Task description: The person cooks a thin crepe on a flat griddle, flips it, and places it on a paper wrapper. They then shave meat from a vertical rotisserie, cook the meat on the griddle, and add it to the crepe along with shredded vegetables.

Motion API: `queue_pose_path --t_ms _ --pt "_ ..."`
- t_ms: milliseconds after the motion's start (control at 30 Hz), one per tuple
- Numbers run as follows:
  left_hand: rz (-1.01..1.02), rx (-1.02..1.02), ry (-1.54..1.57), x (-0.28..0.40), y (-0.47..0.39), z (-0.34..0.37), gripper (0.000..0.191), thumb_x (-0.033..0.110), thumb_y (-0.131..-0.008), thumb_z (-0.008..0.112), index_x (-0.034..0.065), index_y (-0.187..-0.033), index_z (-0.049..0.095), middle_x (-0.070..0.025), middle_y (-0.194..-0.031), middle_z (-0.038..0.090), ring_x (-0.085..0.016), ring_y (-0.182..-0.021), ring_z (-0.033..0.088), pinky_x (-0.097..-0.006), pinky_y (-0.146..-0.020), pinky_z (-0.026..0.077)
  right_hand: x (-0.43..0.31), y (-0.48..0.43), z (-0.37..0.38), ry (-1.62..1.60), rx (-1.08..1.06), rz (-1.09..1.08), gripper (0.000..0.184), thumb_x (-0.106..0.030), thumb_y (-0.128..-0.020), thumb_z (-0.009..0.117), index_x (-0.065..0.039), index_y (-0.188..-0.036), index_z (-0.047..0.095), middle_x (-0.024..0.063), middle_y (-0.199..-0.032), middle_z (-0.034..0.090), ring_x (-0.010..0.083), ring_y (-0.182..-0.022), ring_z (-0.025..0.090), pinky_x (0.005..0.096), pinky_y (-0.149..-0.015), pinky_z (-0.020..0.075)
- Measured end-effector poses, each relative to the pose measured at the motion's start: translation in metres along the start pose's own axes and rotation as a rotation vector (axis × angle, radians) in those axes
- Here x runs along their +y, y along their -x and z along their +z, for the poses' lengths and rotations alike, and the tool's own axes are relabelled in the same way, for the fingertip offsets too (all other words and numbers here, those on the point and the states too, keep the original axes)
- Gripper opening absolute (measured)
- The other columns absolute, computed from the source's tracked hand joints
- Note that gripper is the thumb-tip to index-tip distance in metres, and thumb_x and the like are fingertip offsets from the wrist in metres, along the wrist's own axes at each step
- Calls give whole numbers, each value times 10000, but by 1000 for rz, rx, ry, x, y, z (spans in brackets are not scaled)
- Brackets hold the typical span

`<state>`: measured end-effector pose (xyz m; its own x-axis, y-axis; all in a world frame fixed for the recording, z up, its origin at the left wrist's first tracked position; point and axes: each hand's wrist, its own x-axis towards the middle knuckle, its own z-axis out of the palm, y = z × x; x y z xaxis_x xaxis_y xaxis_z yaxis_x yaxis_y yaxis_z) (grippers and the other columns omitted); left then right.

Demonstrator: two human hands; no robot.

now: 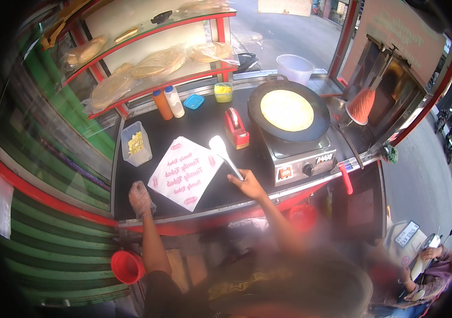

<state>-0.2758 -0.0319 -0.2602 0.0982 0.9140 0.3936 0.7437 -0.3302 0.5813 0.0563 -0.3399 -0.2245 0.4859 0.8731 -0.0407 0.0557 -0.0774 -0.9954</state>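
Observation:
My right hand [249, 183] grips the handle end of metal tongs [230, 161], whose pale heads lie over the right corner of a stack of printed wrapping paper [186, 173]. My left hand [140, 198], in a clear plastic glove, rests on the black counter left of the paper; its fingers are curled, and whether anything is in them cannot be told. A round flatbread [286, 110] lies flat on a black griddle pan [320, 126] over a steel gas stove [298, 167]. Between paper and stove stands a red tape dispenser [236, 131].
A tub of yellow pieces [137, 153], sauce bottles [162, 105], a blue lid [193, 101] and a small tub [223, 95] stand on the counter. Shelves hold bagged flatbreads [160, 62]. At right are a meat cone [361, 106] and a red-handled knife [345, 179]. A person sits by a motorcycle, lower right.

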Motion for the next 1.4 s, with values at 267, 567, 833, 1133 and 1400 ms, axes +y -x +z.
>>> queue_pose_path --t_ms 267,567,833,1133,1400 --pt "13 16 -7 -3 -2 3 306 276 -1057 633 14 -1085 788 -285 -985 773 -496 -945 746 -566 -850 572 -10 5 3 -48 26 -14 329 -323 -1085 759 3 -1036 764 -36 -841 650 62 -818 541 305 -755 476" --pt "14 10 3 3 2 -3 291 255 -1055 629 4 -1079 776 -291 -993 769 -502 -951 741 -571 -858 568 -6 4 2 -20 28 -36 325 -314 -1083 762 11 -1075 774 8 -898 728 85 -875 617 327 -821 525" --pt "-18 -2 2 0 -1 0 290 261 -1057 639 9 -1087 780 -289 -1014 773 -493 -969 743 -560 -862 573 -9 5 3 -23 33 -17 321 -309 -1084 760 12 -1084 775 7 -897 725 82 -871 610 330 -816 524" --pt "9 6 26 -2 0 0 294 268 -1057 646 11 -1095 784 -269 -1027 785 -480 -974 751 -548 -864 579 -5 4 3 -24 37 -39 319 -315 -1082 760 2 -1049 770 -1 -883 711 87 -863 605 325 -807 515" --pt "28 25 14 -2 -1 1 305 279 -1061 642 12 -1074 789 -268 -1019 787 -486 -974 750 -549 -869 577 -5 3 4 -22 38 -18 314 -313 -1080 764 0 -1059 771 1 -900 719 88 -875 608 324 -825 518"
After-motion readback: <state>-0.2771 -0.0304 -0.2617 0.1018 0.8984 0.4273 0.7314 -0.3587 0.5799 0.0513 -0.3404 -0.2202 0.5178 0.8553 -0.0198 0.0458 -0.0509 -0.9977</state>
